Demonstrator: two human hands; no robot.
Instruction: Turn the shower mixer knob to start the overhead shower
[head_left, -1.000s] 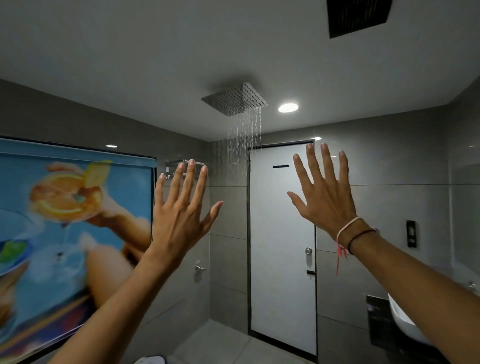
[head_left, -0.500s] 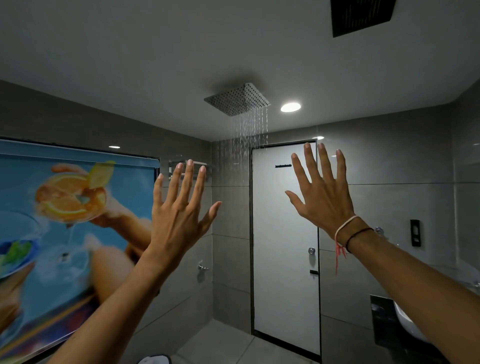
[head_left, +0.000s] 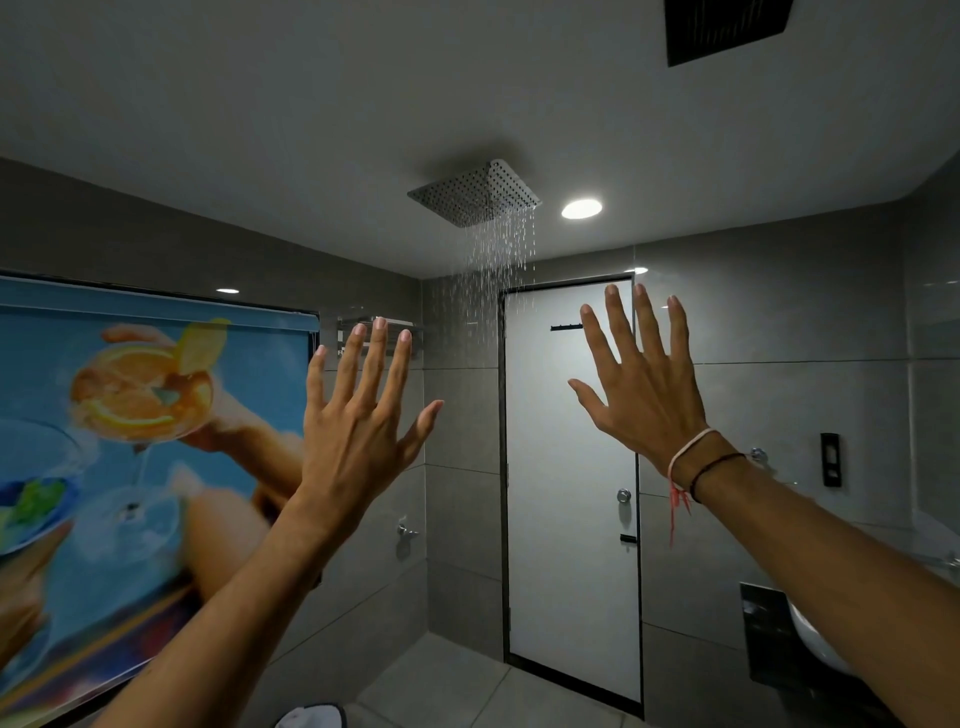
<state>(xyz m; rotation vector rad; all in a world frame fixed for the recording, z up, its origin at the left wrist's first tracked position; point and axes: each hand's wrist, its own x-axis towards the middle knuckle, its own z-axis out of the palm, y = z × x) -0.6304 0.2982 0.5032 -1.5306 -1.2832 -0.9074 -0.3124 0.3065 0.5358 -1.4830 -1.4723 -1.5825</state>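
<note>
A square metal overhead shower head (head_left: 475, 191) hangs from the ceiling, and thin streams of water (head_left: 498, 260) fall from it. My left hand (head_left: 358, 415) is raised with its fingers spread, back toward me, holding nothing. My right hand (head_left: 641, 387) is raised the same way, a white and a dark band on its wrist. Both hands are in the air below the shower head, apart from any fitting. A small chrome wall fitting (head_left: 407, 530) sits low on the left wall; I cannot tell whether it is the mixer knob.
A white door (head_left: 566, 571) with a round knob stands ahead. A bright printed blind (head_left: 130, 441) covers the left wall. A metal rack (head_left: 374, 330) is mounted high on the left wall. A washbasin (head_left: 810, 639) and a dark wall panel (head_left: 830, 460) are on the right.
The view has shifted slightly, so the room sits a little to the right in the frame. Both hands stay raised and spread. Water keeps falling from the shower head.
</note>
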